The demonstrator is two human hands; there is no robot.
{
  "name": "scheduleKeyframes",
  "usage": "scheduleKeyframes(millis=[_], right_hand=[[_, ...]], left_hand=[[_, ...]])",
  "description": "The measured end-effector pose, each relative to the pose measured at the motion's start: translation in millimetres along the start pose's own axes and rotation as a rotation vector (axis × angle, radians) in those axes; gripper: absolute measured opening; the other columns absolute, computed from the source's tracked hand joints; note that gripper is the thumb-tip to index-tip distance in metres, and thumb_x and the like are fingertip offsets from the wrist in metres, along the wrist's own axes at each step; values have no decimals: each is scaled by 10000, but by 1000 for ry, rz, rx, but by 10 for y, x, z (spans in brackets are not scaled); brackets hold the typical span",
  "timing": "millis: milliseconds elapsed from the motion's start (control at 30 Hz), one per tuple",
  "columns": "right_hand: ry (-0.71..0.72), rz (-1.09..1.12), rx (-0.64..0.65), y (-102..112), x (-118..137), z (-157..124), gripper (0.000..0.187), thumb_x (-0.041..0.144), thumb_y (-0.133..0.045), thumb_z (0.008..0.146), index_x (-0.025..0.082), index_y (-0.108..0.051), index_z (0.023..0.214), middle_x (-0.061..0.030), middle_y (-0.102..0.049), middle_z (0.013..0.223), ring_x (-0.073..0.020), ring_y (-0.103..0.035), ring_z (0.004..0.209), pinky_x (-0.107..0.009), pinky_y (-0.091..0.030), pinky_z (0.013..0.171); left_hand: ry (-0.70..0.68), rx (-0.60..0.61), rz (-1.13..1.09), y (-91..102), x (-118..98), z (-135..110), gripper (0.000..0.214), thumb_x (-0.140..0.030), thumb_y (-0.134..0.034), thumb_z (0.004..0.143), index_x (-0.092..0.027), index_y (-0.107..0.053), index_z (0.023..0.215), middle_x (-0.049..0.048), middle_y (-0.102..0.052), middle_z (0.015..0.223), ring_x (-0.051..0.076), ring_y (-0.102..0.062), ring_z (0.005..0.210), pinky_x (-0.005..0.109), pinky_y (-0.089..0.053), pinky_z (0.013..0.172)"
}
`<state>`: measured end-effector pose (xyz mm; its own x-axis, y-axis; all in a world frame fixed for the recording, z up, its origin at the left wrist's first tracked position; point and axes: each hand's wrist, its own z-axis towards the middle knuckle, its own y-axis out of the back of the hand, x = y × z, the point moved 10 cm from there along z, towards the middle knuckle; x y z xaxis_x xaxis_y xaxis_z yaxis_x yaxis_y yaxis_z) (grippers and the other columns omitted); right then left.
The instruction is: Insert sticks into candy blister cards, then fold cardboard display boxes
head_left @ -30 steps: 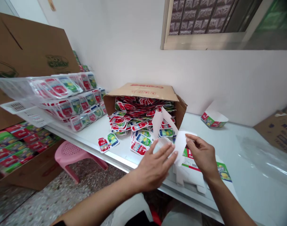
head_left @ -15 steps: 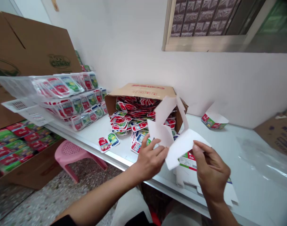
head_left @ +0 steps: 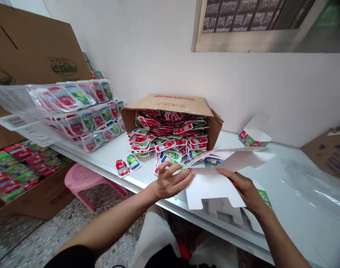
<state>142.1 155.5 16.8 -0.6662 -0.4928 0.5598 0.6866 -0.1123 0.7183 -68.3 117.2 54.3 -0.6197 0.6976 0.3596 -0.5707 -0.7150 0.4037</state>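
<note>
A partly folded cardboard display box (head_left: 211, 186), white on its inner side with a notched flap, is spread between my hands above the table's front edge. My left hand (head_left: 174, 180) has its fingers closed along the box's left edge, beside a raised side panel. On the other side, my right hand (head_left: 245, 190) grips the box with the fingers tucked underneath, partly hidden. Beneath it lie more flat box blanks (head_left: 225, 210), white with printed parts. Just behind, a tipped carton (head_left: 170, 102) spills many red and green soda-shaped candy packets (head_left: 167, 145) onto the table.
Two loose packets (head_left: 127, 165) lie left of the pile. An opened printed box (head_left: 253, 136) stands at the back right, near clear plastic wrap (head_left: 312, 186) and a brown carton (head_left: 329, 156). Bagged packets (head_left: 83, 119) are stacked at left, above a pink stool (head_left: 83, 178).
The box has been lowered and turned, its notched flap now facing me and its long panel swung down to the right. My left hand has shifted slightly left.
</note>
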Motion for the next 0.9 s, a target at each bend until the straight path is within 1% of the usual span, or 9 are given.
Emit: scheduleKeyframes(millis=[100,200,300,367,467,533,633,733,900], right_hand=[[0,-111,-13,-91,-129,-102,331,313,-461,871,223,-616,1149,-102,-635,983,-222,-614,891,-326,-488,736],[-53,-172,144,-460,-321,-325,376,358,-515,824,217,-623,1155,-98,-652,873,-240,-624,796,-343,-491,679],[-96,-184,230,-687,-397,-477,414,345,-525,815,241,-579,1211,-90,-667,932,-247,-627,837,-345,-489,700],[-92,-187,213,-662,-353,-464,385,284,-496,824,244,-582,1197,-84,-663,943,-234,-629,834,-324,-487,693],[14,-227,147,-491,-165,-346,325,232,-476,833,213,-616,1126,-98,-633,916,-220,-614,821,-292,-477,663],[114,-321,112,-402,-29,-286,282,223,-444,857,184,-638,1057,-107,-602,868,-214,-589,779,-284,-455,626],[234,-518,149,-454,109,-262,281,192,-405,860,169,-647,1003,-96,-567,798,-201,-529,672,-281,-388,549],[265,-597,231,-606,207,-228,252,167,-437,834,184,-641,983,-95,-569,839,-212,-519,730,-279,-360,563],[174,-509,341,-774,314,-36,300,363,-406,925,211,-637,806,-63,-573,853,-201,-533,807,-274,-364,628]], left_hand=[[-30,218,25,-181,-126,-80,308,-194,-543,870,-258,-562,1171,4,-690,1083,172,-554,1010,392,-299,994],[-195,422,23,-297,-389,-205,300,-135,-495,869,-144,-569,1160,98,-667,1104,212,-489,1164,417,-297,1028],[-355,507,-2,-282,-580,-234,285,-115,-467,860,-55,-585,1112,168,-646,1101,254,-442,1234,436,-298,1055],[-363,547,-25,-267,-575,-191,303,-132,-453,873,-46,-569,1138,159,-661,1042,252,-541,1098,426,-367,987],[-245,645,-29,-305,-441,-172,368,-157,-437,891,-105,-495,1251,117,-659,1042,211,-595,852,402,-437,819],[-167,687,-31,-321,-382,-243,397,-181,-445,891,-158,-465,1287,105,-614,1164,213,-580,854,393,-435,766],[-94,725,-39,-335,-378,-463,361,-184,-480,869,-175,-514,1228,94,-560,1256,224,-563,893,385,-428,733],[4,798,-71,-361,-391,-736,307,-145,-526,823,-150,-572,1126,102,-628,1093,211,-579,817,372,-439,702],[486,943,-215,-381,-233,-1092,195,-233,-444,901,-218,-630,958,28,-638,899,154,-615,667,269,-448,572]])
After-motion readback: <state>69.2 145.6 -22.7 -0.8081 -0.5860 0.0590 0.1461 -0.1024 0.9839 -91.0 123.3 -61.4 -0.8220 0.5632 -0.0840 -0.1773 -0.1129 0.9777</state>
